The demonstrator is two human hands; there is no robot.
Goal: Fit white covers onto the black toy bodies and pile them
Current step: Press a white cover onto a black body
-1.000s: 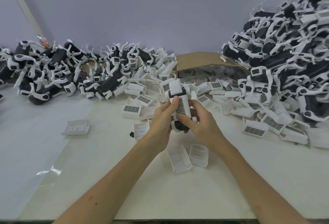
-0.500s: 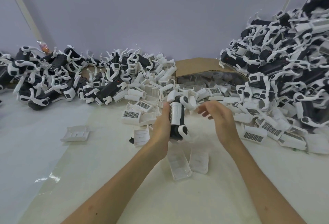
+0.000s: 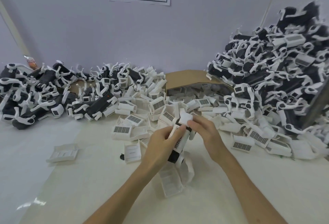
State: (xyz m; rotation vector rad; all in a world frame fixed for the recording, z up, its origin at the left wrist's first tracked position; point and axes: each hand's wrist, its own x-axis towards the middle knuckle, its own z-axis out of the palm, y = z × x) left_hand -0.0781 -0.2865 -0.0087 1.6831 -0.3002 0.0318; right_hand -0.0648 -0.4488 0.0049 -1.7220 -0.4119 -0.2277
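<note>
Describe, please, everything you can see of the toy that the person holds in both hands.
The toy is a long black plastic-looking body wearing a white cover with a dark grid patch. A white block caps its far end; a white rounded joint shows at its near end. It is held above the table, tilted away from the camera. The left hand grips its side, and the right hand pinches its far end.
</note>
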